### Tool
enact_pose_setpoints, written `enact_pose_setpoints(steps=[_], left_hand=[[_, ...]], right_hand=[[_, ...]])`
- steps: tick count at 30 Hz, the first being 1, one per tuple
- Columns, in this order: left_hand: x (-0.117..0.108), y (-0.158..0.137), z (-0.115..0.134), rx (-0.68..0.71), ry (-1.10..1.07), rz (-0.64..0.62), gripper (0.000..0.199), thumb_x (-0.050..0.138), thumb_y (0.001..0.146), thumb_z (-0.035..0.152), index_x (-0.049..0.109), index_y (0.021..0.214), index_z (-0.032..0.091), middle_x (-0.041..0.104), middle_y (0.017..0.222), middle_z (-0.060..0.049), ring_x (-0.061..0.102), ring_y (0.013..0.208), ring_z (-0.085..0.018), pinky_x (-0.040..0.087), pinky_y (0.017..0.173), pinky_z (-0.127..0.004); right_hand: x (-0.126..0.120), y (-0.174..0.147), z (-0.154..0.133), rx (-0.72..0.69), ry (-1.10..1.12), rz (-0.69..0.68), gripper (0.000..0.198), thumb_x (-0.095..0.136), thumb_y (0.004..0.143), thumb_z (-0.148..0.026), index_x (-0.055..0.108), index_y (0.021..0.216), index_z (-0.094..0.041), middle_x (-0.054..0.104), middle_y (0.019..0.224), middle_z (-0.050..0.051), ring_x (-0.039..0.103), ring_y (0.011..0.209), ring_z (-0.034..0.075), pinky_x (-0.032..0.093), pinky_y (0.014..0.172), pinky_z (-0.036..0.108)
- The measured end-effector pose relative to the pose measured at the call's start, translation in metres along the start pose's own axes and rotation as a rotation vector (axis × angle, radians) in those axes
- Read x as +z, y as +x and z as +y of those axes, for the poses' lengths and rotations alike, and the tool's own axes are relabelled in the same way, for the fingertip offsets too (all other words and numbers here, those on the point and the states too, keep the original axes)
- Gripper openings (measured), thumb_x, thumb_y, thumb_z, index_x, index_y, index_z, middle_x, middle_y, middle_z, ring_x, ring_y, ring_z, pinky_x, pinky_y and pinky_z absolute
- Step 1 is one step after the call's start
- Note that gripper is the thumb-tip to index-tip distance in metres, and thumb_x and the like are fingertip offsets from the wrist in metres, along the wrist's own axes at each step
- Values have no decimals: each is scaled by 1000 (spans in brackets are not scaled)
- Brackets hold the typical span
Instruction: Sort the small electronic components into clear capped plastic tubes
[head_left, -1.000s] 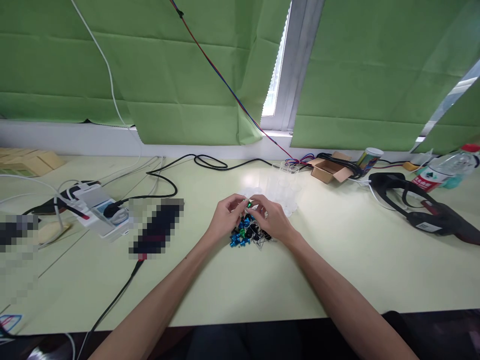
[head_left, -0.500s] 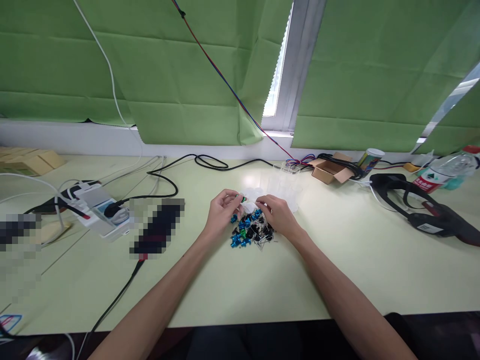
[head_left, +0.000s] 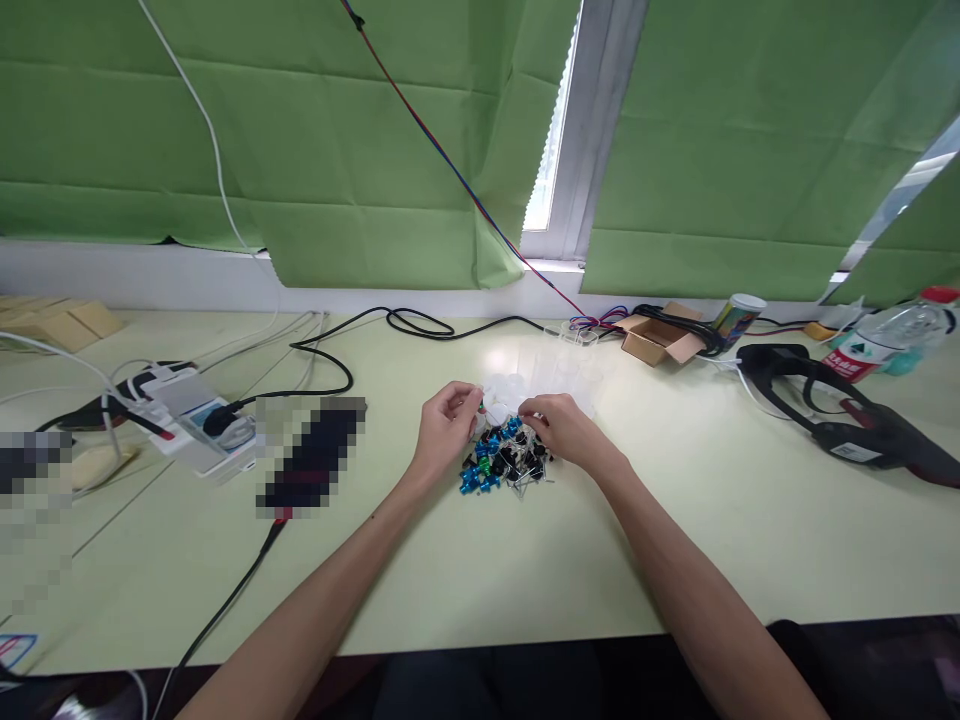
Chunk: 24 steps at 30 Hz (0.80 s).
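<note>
As left hand (head_left: pixel 448 422) pinches one green piece (head_left: pixel 481 406), right hand (head_left: pixel 564 428) at one pile (head_left: pixel 504 462)

Both hands, the left hand (head_left: pixel 446 425) and the right hand (head_left: pixel 564 427), are bare, with slim fingers (head_left: pixel 459 390) and narrow wrists (head_left: pixel 606 462). The left forearm (head_left: pixel 349 555) and right forearm (head_left: pixel 675 560) are uncovered as well, slender and broadening gradually toward the elbows. A small dark spot (head_left: pixel 373 516) marks the left forearm. Over the lap shows dark clothing (head_left: pixel 487 685), faintly bluish-grey, its cut and fabric too dim to make out.
</note>
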<state>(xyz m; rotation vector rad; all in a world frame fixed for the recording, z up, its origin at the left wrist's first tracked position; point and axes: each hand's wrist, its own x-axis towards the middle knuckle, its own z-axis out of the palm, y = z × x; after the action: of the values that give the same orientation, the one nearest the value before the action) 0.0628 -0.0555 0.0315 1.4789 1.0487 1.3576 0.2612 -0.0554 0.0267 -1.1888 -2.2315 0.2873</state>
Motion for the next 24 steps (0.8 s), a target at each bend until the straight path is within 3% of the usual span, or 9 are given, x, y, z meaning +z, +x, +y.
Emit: enact_pose_setpoints(steps=[9, 24], left_hand=[[2, -1, 3, -24, -9, -10, 17, 62, 88, 32, 62, 80, 17, 54, 58, 3, 41, 43, -6, 35, 43, -19], [3, -2, 2, -63, -49, -37, 18, 64, 86, 34, 63, 81, 16, 53, 54, 3, 39, 42, -6, 32, 41, -20]], right_hand=[[-3, -3, 0, 108, -107, -146, 23, 51, 86, -1, 69, 93, -14, 69, 85, 7, 60, 79, 18, 42, 69, 25], [-5, -4, -3, 138, -136, -136, 30, 45, 91, -1, 68, 103, -14, 71, 93, 9, 63, 85, 19, 44, 73, 26]])
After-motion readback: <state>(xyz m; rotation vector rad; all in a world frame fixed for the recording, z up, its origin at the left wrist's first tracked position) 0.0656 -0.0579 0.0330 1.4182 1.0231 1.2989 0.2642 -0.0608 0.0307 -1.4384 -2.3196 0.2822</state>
